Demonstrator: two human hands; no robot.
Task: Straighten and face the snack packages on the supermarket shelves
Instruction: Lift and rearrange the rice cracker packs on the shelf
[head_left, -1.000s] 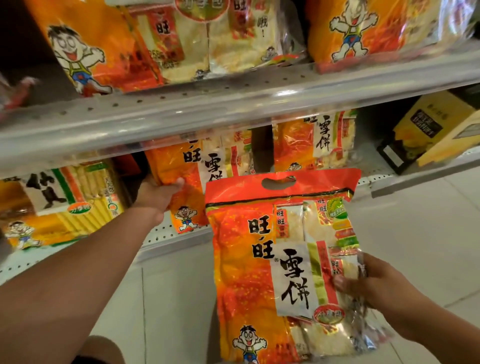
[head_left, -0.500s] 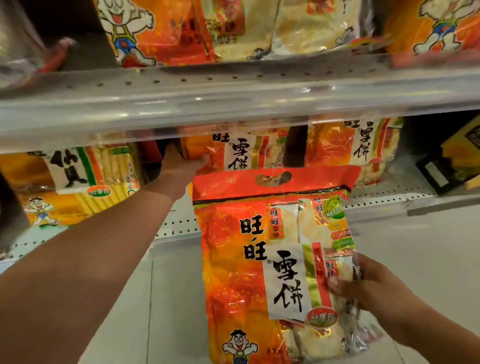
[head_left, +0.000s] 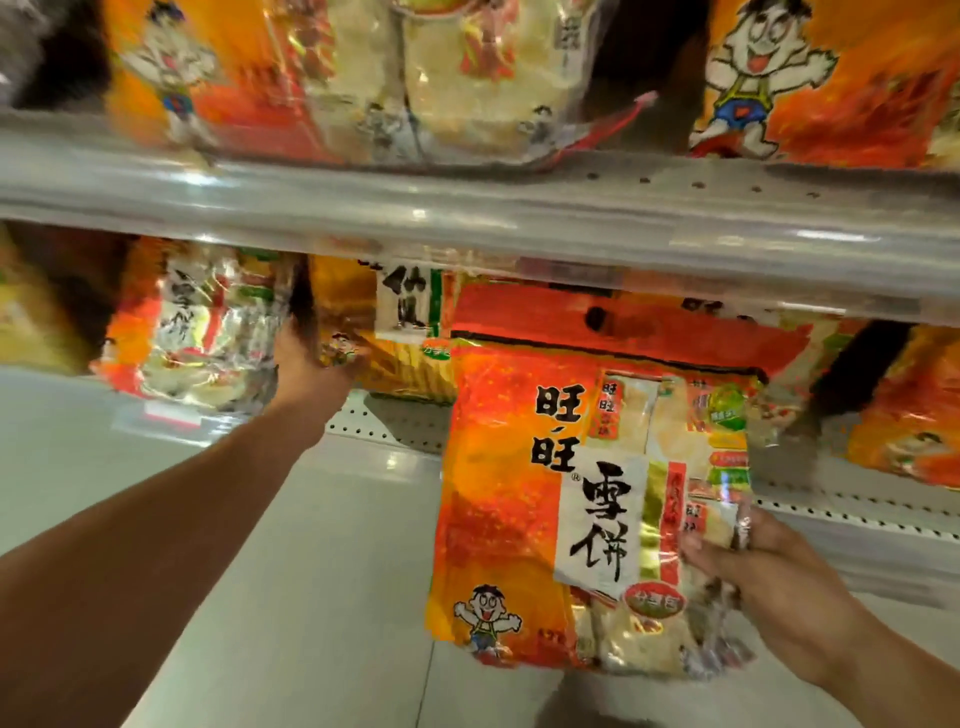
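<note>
My right hand (head_left: 769, 577) grips the lower right edge of a large orange-red snack bag (head_left: 545, 493) with black characters and a cartoon boy. I hold it upright in front of the lower shelf (head_left: 831, 525). My left hand (head_left: 306, 358) reaches under the upper shelf rail (head_left: 467, 218) and clasps the right edge of a second orange and clear bag (head_left: 197, 332). That bag sits tilted at the shelf's front, left of a yellow pack (head_left: 405, 332). The view is blurred.
More orange cartoon bags (head_left: 363, 78) stand on the upper shelf. Another orange bag (head_left: 914, 431) lies on the lower shelf at the far right, beyond a dark gap (head_left: 862, 374). Grey tiled floor (head_left: 311, 597) lies below.
My left hand has carried its bag leftward, past the yellow pack. The bag in my right hand has risen closer to the lower shelf opening. The view has swung.
</note>
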